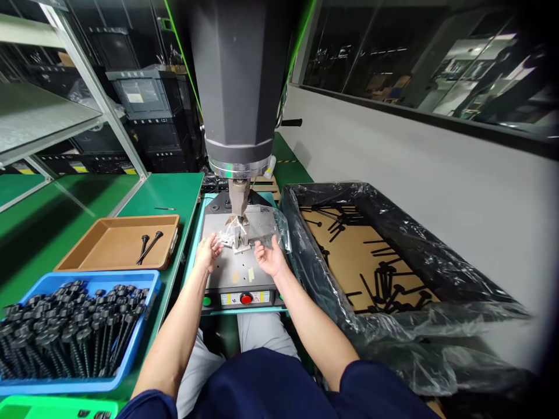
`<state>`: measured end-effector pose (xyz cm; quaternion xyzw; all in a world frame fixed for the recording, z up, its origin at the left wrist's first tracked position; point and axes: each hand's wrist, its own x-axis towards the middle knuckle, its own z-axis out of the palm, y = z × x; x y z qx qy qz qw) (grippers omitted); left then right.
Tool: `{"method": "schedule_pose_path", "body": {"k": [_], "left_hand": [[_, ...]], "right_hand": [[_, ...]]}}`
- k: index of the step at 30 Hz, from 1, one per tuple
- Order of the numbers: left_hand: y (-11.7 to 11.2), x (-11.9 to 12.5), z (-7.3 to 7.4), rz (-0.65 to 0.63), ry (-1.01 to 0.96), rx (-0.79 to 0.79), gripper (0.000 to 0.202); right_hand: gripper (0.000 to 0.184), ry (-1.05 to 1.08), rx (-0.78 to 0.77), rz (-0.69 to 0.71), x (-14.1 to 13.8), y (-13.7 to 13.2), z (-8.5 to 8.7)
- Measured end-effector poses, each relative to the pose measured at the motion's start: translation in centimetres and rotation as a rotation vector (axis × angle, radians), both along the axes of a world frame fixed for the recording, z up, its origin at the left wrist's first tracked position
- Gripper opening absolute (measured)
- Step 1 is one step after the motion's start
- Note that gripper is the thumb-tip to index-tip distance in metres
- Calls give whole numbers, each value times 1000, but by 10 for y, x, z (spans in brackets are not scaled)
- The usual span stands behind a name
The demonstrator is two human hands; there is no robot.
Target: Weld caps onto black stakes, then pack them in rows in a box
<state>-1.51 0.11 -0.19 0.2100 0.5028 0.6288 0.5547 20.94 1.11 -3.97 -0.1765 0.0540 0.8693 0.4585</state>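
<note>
My left hand [207, 255] is at the left of a small metal fixture [238, 240], its fingers curled together; whatever is in them, if anything, cannot be made out. On the other side, my right hand [269, 256] has its thumb and fingers apart and holds nothing visible. Clear plastic film [279, 224] surrounds the fixture and lies close to both hands. Directly above, the tapered metal horn [239, 198] of a dark press machine [238, 81] reaches down to the fixture. Under my hands is the grey base plate [222, 273].
A red button [246, 298] is on the base's front panel. At left are a blue bin [151, 299] of black long-stemmed parts and a brown tray [100, 244] holding two such parts [148, 247]. A plastic-lined box [314, 279] with more stands right.
</note>
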Motion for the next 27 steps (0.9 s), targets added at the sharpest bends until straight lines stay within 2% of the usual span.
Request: {"method": "schedule_pose_path", "body": {"k": [2, 4, 6, 8, 10, 11, 13, 14, 16, 19, 23, 27], "left_hand": [[-17, -3, -5, 103, 64, 32, 39], [-41, -7, -16, 281, 206, 115, 42], [-71, -12, -32, 472, 411, 161, 45], [-102, -19, -52, 577, 645, 130, 47], [-129, -25, -74, 558, 885, 70, 56], [-140, -28, -85, 513, 999, 31, 61], [-154, -34, -104, 332, 1108, -45, 72], [-157, -36, -112, 249, 1141, -78, 77], [-157, -40, -120, 166, 1197, -151, 84], [-152, -48, -122, 95, 1224, -246, 88], [-150, -63, -123, -8, 1202, -247, 96], [-150, -70, -131, -4, 1214, -214, 98]], "right_hand": [[37, -102, 32, 26, 8, -21, -5], [27, -324, 135, -22, 21, -46, -14], [26, -699, 271, -163, 39, -73, -27], [31, -1182, 405, -351, 58, -97, -43], [36, -1640, 528, -472, 74, -117, -59], [41, -1813, 587, -484, 80, -124, -68], [54, -2011, 681, -413, 85, -134, -85], [62, -2045, 703, -357, 84, -136, -93], [70, -2045, 704, -280, 82, -135, -108], [72, -2030, 685, -257, 80, -130, -121], [77, -2016, 715, -230, 84, -130, -122], [82, -2004, 705, -214, 85, -131, -121]]}}
